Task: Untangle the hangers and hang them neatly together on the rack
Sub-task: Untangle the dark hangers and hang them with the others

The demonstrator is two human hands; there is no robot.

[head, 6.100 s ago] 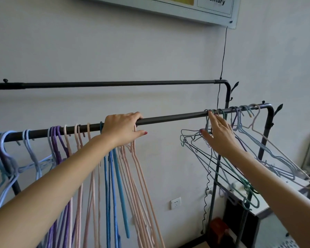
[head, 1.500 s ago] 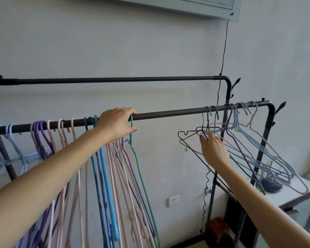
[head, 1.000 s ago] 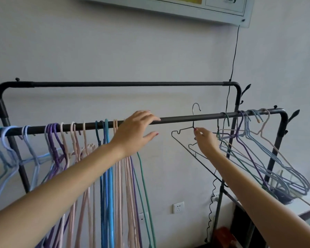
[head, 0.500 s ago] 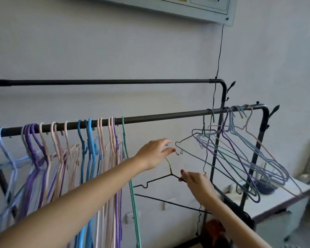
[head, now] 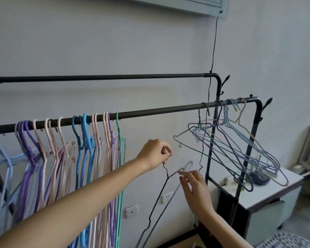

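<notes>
The rack's front rail [head: 150, 112] carries a neat row of blue, purple, pink and green hangers [head: 79, 140] on its left half. A tangled cluster of hangers [head: 231, 149] hangs tilted at its right end. Between the two groups and below the rail, my left hand [head: 156, 153] pinches the hook of a black wire hanger [head: 162, 192], which hangs down from it. My right hand [head: 195, 187] is just to the right. Its thumb and forefinger pinch the neck of a thin grey hanger [head: 187, 165] that crosses the black one.
A higher back rail [head: 115, 77] runs along the wall. A white cabinet [head: 268, 190] stands under the tangled cluster, behind the rack's right posts. A black cable [head: 213, 51] drops down the wall past the rails. Wall sockets [head: 166, 196] sit low behind the hands.
My left hand has closed on the black hanger's hook, and the hanger now hangs down from it. My right hand has moved onto a grey hanger beside it.
</notes>
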